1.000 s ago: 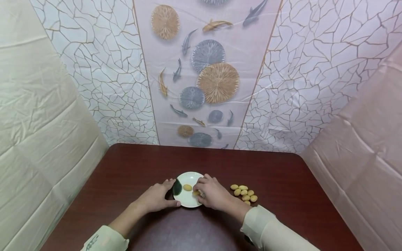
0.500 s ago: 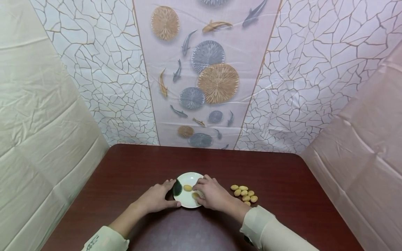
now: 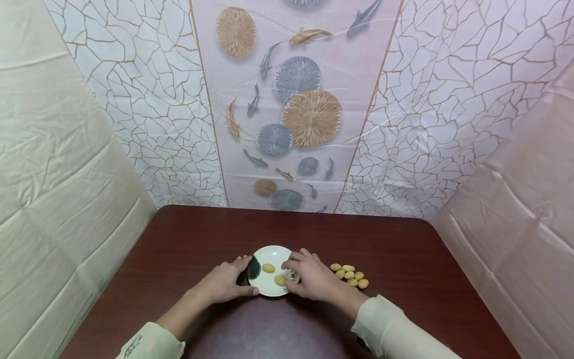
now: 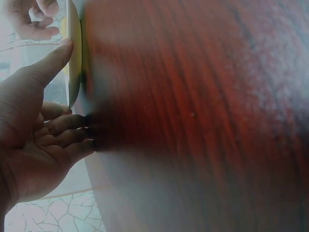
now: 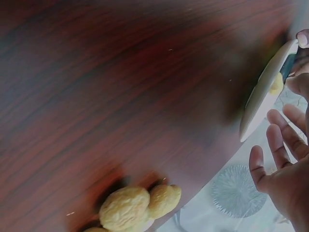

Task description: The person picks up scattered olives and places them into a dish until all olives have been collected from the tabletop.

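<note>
A small white plate (image 3: 273, 252) with a dark green patch on its left and a dark floral print on its right lies on the table. On it are two small oval yellow pieces, one near the middle (image 3: 268, 268) and one nearer the right hand (image 3: 280, 280); their kind is unclear. My left hand (image 3: 222, 284) touches the plate's left rim with extended thumb and fingers. Over the right rim is my right hand (image 3: 311, 276), its fingers apart and nothing held; its thumb is close to the nearer piece. In the right wrist view its fingers (image 5: 277, 145) are spread.
To the right of the right hand, several more yellow pieces (image 3: 349, 275) lie in a cluster; up close their skin (image 5: 124, 208) looks wrinkled. The dark red-brown table (image 3: 202, 229) ends at a patterned cloth backdrop (image 3: 287, 164), with pale cloth at both sides.
My right hand has let go of a yellow piece, which now rests on the plate, and has drawn slightly back to the right. The left hand and plate have stayed in place.
</note>
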Motion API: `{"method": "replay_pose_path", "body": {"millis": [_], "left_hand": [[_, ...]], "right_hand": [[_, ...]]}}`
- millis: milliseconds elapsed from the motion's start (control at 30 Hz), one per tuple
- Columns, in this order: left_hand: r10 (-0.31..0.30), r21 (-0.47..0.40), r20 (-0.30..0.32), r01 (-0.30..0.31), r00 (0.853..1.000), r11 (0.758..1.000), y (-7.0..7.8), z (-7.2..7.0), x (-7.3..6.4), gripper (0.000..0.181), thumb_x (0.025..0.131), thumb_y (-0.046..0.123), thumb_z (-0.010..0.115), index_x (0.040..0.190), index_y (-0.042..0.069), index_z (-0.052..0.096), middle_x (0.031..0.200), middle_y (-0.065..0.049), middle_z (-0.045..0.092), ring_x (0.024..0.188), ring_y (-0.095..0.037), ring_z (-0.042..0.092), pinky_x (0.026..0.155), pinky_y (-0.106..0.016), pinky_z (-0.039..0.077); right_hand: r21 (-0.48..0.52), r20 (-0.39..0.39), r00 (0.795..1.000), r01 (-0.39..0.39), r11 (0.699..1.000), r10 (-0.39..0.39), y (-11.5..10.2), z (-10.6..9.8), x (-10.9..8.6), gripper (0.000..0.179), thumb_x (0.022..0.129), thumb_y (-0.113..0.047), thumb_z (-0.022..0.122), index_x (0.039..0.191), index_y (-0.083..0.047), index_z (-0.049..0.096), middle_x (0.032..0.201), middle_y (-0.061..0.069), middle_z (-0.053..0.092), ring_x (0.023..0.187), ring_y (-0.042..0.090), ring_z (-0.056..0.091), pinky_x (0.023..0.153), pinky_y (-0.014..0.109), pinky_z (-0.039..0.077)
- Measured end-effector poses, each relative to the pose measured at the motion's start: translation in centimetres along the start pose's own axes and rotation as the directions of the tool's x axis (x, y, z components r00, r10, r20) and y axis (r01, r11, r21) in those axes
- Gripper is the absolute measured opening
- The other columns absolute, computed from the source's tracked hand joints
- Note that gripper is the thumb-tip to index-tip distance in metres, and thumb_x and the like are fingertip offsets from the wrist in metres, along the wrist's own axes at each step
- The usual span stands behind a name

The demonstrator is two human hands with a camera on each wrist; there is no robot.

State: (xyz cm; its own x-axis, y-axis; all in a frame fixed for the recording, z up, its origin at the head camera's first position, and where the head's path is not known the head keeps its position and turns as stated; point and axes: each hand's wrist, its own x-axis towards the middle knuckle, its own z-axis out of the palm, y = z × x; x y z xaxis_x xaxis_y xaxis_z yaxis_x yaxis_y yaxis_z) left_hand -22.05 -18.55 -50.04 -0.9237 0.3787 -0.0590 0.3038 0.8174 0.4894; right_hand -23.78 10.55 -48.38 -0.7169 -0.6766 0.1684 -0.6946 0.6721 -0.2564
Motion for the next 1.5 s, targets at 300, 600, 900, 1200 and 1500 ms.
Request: {"method": "replay_pose_path", "body": {"millis": [300, 600, 900, 1200, 1500], "left_hand": [[-0.015, -0.004, 0.013, 0.015, 1.000, 1.000, 0.1, 0.0, -0.1, 0.104, 0.090, 0.057, 0.088, 0.165, -0.003, 0.047, 0.166, -0.034, 0.049, 0.154, -0.050, 0.052, 0.123, -0.064, 0.047], [-0.021, -0.012, 0.017, 0.021, 1.000, 1.000, 0.0, 0.1, -0.1, 0.105, 0.090, 0.057, 0.088, 0.165, -0.003, 0.047, 0.166, -0.034, 0.049, 0.155, -0.049, 0.051, 0.124, -0.064, 0.046], [-0.031, -0.015, 0.017, 0.031, 0.999, 0.999, 0.1, 0.0, -0.3, 0.104, 0.090, 0.057, 0.088, 0.166, -0.002, 0.046, 0.167, -0.033, 0.049, 0.154, -0.050, 0.052, 0.123, -0.065, 0.047], [-0.020, -0.017, 0.018, 0.020, 1.000, 1.000, 0.4, -0.2, -0.3, 0.104, 0.090, 0.057, 0.088, 0.165, -0.002, 0.046, 0.166, -0.035, 0.048, 0.152, -0.051, 0.053, 0.121, -0.065, 0.048], [-0.020, -0.010, 0.014, 0.020, 1.000, 1.000, 0.3, 0.0, -0.3, 0.105, 0.090, 0.058, 0.088, 0.166, -0.003, 0.046, 0.166, -0.035, 0.048, 0.151, -0.051, 0.055, 0.120, -0.064, 0.049]], "right_hand": [[-0.014, -0.051, 0.999, 0.000, 1.000, -0.001, 1.0, -0.6, -1.3, 0.031, 0.098, -0.028, 0.083, 0.125, -0.013, 0.079, 0.122, 0.002, 0.074, 0.108, 0.020, 0.060, 0.085, 0.045, 0.052], [-0.030, -0.096, 0.995, 0.003, 1.000, -0.006, 2.0, -1.3, -2.7, 0.034, 0.095, -0.026, 0.086, 0.126, -0.011, 0.079, 0.122, 0.001, 0.076, 0.107, 0.020, 0.060, 0.082, 0.042, 0.050], [-0.061, -0.103, 0.994, -0.025, 0.998, 0.018, 3.2, -1.7, -4.2, 0.033, 0.096, -0.027, 0.084, 0.125, -0.012, 0.079, 0.122, 0.002, 0.075, 0.109, 0.022, 0.062, 0.083, 0.047, 0.053], [-0.111, -0.120, 0.992, -0.041, 0.993, 0.027, 4.6, -2.3, -5.9, 0.031, 0.094, -0.024, 0.087, 0.121, -0.012, 0.079, 0.118, 0.000, 0.073, 0.105, 0.019, 0.059, 0.079, 0.039, 0.047], [-0.144, -0.145, 0.989, -0.046, 0.989, 0.025, 5.7, -2.5, -7.3, 0.031, 0.092, -0.024, 0.089, 0.120, -0.014, 0.079, 0.115, -0.004, 0.071, 0.097, 0.012, 0.054, 0.076, 0.028, 0.038]]}}
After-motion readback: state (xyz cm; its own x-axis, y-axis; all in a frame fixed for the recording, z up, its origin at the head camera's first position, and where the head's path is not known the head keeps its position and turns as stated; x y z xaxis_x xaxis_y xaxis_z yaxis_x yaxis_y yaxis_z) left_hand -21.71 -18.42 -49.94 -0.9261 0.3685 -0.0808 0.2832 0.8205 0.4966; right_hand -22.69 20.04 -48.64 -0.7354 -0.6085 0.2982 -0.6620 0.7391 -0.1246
